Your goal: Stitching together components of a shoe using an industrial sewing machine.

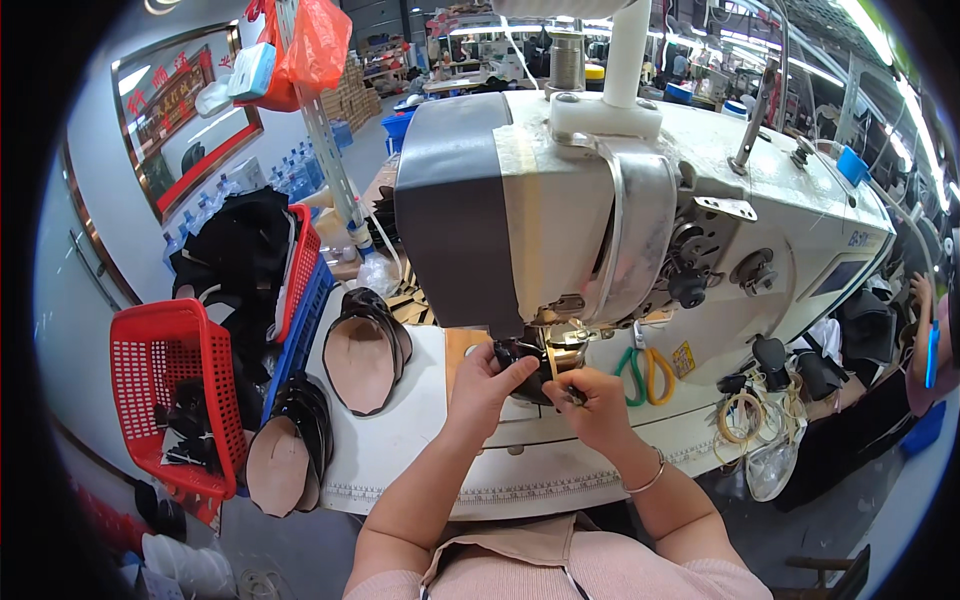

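The person sits at an industrial sewing machine, and both hands are closed on a small dark shoe-upper piece lying on the machine bed right under the needle area. The left hand pinches the piece's near left edge between thumb and fingers; the right hand grips its right side with the fingertips curled in, just beside the presser foot. The step in hand looks like stitching or lining up a seam, and the next move would call for small, steady feeding with the fingertips kept off the needle line. Room is tight: the machine head overhangs the work from above, and green-handled scissors lie just to the right. To the left the white table has open surface before its edge, where stacks of tan-lined cut pieces and a second stack sit, with a red basket beyond the table edge.
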Available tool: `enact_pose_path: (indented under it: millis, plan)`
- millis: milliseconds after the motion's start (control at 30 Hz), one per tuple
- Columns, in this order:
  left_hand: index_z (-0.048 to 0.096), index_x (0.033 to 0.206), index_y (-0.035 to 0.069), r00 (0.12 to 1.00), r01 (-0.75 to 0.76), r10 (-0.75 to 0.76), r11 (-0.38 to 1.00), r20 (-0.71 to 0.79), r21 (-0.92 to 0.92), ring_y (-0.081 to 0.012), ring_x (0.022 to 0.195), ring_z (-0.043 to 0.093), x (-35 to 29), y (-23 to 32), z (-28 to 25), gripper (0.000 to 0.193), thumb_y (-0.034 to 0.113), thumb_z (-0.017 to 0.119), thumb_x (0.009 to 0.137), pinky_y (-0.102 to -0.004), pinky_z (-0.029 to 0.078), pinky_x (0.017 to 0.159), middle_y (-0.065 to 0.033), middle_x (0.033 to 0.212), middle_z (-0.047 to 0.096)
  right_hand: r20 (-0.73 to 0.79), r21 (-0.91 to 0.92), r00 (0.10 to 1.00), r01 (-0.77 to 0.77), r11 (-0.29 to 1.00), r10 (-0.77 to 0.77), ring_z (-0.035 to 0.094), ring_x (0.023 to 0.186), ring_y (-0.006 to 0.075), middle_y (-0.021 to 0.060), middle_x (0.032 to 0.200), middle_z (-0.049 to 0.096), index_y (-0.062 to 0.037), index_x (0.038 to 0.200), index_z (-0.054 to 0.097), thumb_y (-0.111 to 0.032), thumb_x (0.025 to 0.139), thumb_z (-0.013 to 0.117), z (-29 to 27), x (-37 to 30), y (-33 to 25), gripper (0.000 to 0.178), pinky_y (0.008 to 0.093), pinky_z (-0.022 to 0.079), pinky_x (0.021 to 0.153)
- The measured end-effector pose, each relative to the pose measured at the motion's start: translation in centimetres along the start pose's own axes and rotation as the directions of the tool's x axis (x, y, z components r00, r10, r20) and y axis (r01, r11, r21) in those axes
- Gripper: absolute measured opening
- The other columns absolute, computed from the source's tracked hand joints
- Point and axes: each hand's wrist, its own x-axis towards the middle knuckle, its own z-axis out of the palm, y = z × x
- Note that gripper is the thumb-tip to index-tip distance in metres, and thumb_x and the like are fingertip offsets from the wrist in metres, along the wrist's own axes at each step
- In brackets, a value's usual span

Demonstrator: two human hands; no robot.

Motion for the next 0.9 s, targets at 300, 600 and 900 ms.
enact_pose_path:
  millis: [300,600,900]
  plan:
    - [0.052,0.102,0.002,0.996,0.083,-0.084,0.995,-0.004,-0.063,-0.0049,0.067,0.054,-0.2,-0.8,-0.4,0.03,0.012,0.068,0.078,-0.0159,0.036,0.05,-0.001,0.085,0.06,0.145,0.091,0.94,-0.324,0.942,0.309,0.043,0.058,0.003,-0.0044,0.062,0.051,-0.0003,0.078,0.063,-0.014,0.082,0.065,-1.3,-0.3,-0.4,0.015,0.0194,0.036,0.051]
    - [0.05,0.1,0.0,0.986,0.151,-0.166,0.95,-0.033,-0.275,-0.0076,0.071,0.056,0.2,-0.5,0.2,0.029,0.009,0.067,0.078,-0.0179,0.043,0.056,-0.0035,0.088,0.06,0.127,0.141,0.923,-0.378,0.915,0.362,0.044,0.058,0.0052,-0.0032,0.062,0.053,-0.0009,0.077,0.063,-0.015,0.081,0.067,-1.0,0.3,-1.1,0.015,0.0211,0.036,0.051]
    - [0.054,0.1,0.002,0.999,0.036,-0.038,0.989,-0.015,-0.141,-0.0082,0.08,0.058,-3.7,-2.9,0.1,0.026,0.005,0.067,0.078,-0.0209,0.046,0.073,-0.0039,0.09,0.062,0.0,0.026,0.999,-0.035,0.999,0.035,0.05,0.065,0.018,0.0059,0.066,0.054,-0.0026,0.073,0.061,-0.012,0.074,0.071,-0.9,-1.2,-0.9,0.014,0.028,0.041,0.057]
